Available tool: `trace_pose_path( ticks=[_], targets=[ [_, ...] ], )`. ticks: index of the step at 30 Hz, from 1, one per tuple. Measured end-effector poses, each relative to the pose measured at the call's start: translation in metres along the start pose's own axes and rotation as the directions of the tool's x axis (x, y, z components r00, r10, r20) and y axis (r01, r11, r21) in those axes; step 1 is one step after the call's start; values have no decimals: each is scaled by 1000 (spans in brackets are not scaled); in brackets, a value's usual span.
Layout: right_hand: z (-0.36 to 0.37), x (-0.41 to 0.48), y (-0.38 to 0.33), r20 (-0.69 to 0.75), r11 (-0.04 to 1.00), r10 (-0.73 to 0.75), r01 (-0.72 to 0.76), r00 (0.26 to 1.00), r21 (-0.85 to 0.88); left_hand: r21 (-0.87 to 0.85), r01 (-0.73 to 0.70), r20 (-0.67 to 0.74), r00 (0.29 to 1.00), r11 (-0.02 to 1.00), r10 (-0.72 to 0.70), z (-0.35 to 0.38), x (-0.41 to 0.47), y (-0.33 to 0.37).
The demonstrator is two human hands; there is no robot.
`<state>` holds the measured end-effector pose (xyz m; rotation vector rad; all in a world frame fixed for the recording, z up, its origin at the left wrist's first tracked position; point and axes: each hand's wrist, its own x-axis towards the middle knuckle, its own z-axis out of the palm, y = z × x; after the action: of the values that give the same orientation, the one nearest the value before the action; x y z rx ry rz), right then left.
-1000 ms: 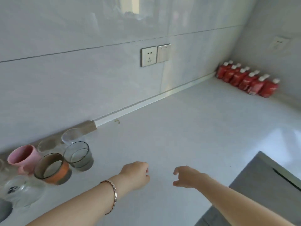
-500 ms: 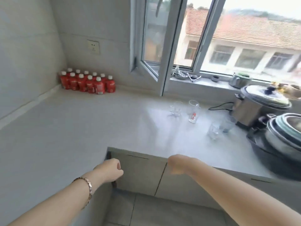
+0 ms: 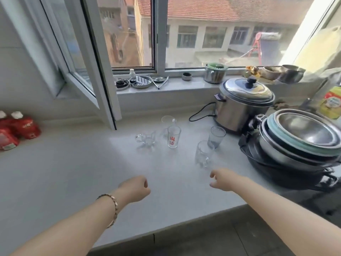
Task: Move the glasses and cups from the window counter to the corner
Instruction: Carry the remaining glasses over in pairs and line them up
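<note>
My left hand loosely curled and empty over the counter, my right hand half open, holding nothing, clear mug just beyond its fingertips, ribbed glass farther back, red-lettered glass, small glass cup and tall glass ahead between both hands

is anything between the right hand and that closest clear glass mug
Nothing visible: the right hand hovers empty just in front of the nearest glass mug, with only bare counter between them.
</note>
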<state>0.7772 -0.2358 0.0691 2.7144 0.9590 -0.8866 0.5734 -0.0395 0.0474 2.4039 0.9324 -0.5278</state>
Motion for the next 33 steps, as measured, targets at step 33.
trace_pose_path(
  ticks=[33],
  targets=[
    [-62, 224, 29, -139, 872, -343, 370, 929, 320, -569, 187, -328, 841, 801, -430, -39, 224, 148]
  ],
)
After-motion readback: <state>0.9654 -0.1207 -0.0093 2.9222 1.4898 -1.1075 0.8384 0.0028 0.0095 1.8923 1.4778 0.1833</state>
